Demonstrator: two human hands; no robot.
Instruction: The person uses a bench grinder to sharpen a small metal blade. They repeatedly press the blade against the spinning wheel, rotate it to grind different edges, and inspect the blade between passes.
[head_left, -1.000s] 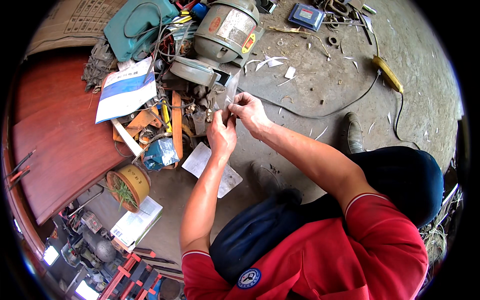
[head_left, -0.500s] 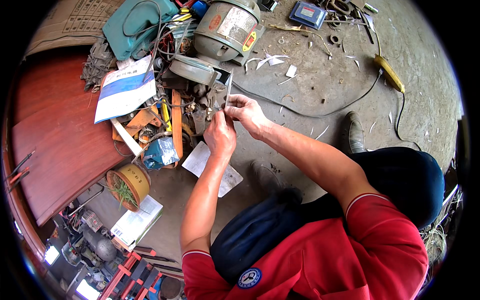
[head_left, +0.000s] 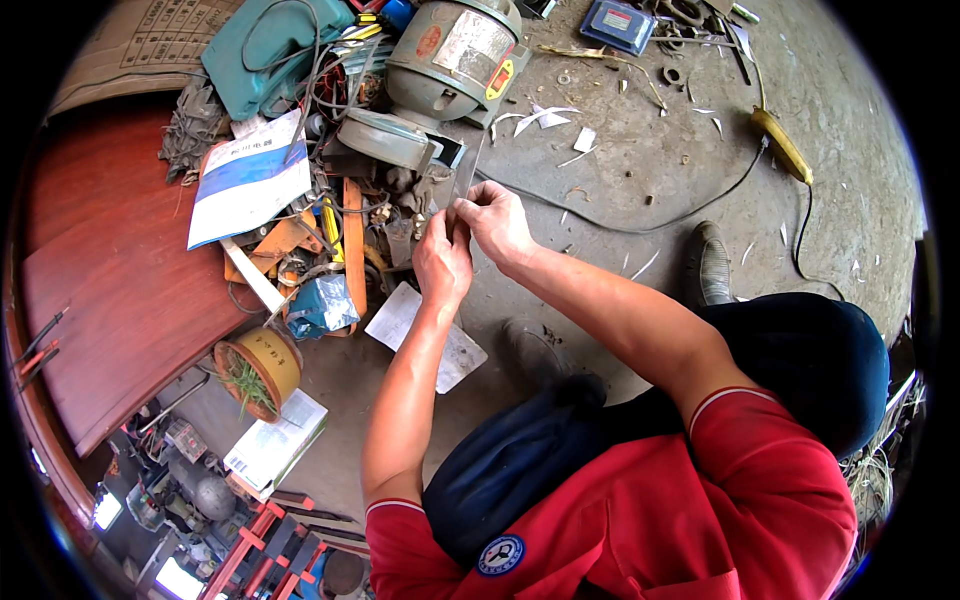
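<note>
A thin, flat, pale grey strip (head_left: 467,168) points up toward the grey bench grinder (head_left: 440,65); I cannot tell whether it is metal or plastic. My left hand (head_left: 442,260) grips its lower end with curled fingers. My right hand (head_left: 495,222) pinches the strip just above and to the right, fingers close against the left hand's. The strip's top is near the grinder's housing (head_left: 385,140), touching or apart I cannot tell. Tangled parts and orange pieces (head_left: 352,250) lie left of my hands, and a stained white sheet (head_left: 425,335) is below them.
Left stand a red wooden board (head_left: 110,330), teal case (head_left: 240,70), printed paper (head_left: 240,180) and a potted plant (head_left: 258,372). Right, a black cable runs to a yellow extension socket (head_left: 782,145) on concrete strewn with scraps. My boots (head_left: 708,265) and bent knee (head_left: 830,370) are at lower right.
The strip stood more upright half a second ago and now leans slightly right at the top. Both hands have shifted only slightly, still gripping it.
</note>
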